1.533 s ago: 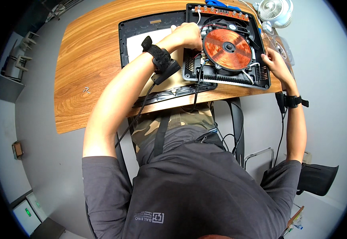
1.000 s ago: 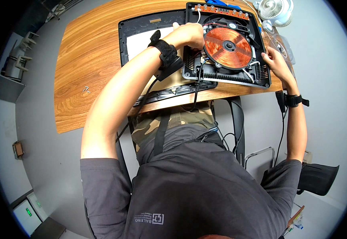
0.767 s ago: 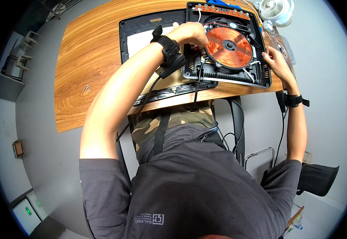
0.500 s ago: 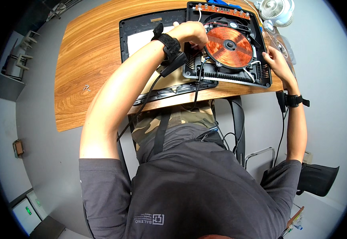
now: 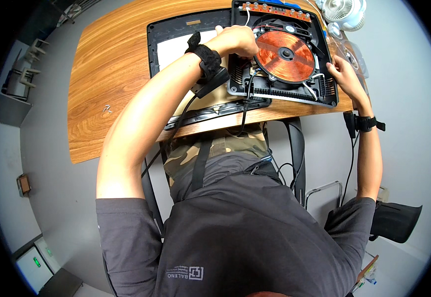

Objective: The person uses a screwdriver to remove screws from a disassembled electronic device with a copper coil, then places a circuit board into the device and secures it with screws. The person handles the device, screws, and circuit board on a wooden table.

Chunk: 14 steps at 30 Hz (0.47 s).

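Note:
An opened induction cooker base [image 5: 275,95], a black casing with its inside bare, lies near the far right of the table. The round copper coil [image 5: 299,67] fills its middle. My left hand [image 5: 239,41] reaches over the casing's left side, with curled fingers close to the coil's left edge; the fingertips and anything between them are hidden. My right hand [image 5: 345,77] grips the right edge of the casing, thumb on the rim. Under the base's left part lies the cooker's detached top cover [image 5: 167,30], inner side up.
Several small screws [image 5: 107,109] lie on the wooden table [image 5: 109,64] at the left. A white fan [image 5: 343,11] stands beyond the far right corner, near a clear plastic container [image 5: 358,62]. A black cable [image 5: 245,116] runs from the base over the table's near edge.
My left forearm and wrist have shifted slightly left, and the left fingertips show less than before. My right hand stays on the casing's edge.

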Available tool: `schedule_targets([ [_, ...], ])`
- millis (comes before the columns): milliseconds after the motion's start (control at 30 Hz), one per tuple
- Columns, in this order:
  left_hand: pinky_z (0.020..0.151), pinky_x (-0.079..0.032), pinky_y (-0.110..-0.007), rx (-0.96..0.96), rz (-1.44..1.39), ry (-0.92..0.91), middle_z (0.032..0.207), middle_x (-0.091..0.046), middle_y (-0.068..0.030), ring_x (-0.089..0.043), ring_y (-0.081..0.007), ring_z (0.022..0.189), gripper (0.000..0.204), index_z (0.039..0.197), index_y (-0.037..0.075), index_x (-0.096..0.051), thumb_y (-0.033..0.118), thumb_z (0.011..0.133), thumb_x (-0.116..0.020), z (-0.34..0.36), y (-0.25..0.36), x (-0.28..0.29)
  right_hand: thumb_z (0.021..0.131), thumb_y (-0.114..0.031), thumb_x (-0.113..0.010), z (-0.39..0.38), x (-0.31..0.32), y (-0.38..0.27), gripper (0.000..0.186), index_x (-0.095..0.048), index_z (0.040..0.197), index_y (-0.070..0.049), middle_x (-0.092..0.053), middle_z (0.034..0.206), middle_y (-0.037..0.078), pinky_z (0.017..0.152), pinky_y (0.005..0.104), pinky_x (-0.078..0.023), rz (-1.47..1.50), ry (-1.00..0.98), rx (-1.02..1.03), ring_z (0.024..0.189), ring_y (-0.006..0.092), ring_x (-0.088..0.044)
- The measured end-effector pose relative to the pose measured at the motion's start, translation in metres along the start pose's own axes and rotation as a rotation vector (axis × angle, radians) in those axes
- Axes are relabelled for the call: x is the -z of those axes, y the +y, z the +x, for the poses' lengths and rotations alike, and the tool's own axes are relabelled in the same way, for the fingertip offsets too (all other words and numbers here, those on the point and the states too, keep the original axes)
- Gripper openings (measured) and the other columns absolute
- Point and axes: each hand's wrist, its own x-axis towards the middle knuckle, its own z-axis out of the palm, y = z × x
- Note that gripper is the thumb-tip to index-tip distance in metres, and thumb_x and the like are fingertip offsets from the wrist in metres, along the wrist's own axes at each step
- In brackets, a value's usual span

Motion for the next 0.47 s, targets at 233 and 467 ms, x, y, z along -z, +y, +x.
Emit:
schedule_targets([
  [233, 0.088, -0.048, -0.053, -0.075, -0.045, -0.101, 0.1, -0.076, -0.0142, -0.072, -0.0329, 0.099, 0.037, 0.093, 0.007, -0.08, 0.036, 0.071, -0.079, 0.025, -0.015, -0.01, 0.098, -0.02, -0.061, 0.003, 0.001, 0.002, 0.034, -0.041, 0.079, -0.002, -0.036, 0.072, 0.0, 0.061, 0.0317, -0.036, -0.001, -0.009, 0.004, 0.07, 0.0096, -0.035],
  [467, 0.105, -0.035, -0.068, -0.046, -0.047, -0.097, 0.101, -0.076, -0.0138, -0.071, -0.0288, 0.103, 0.02, 0.093, 0.009, -0.081, 0.019, 0.079, -0.071, 0.004, -0.004, 0.001, 0.099, -0.021, -0.062, 0.001, 0.0, 0.002, 0.033, -0.042, 0.08, -0.003, -0.038, 0.072, 0.0, 0.061, 0.0314, -0.036, 0.009, 0.001, -0.003, 0.07, 0.0099, -0.036],
])
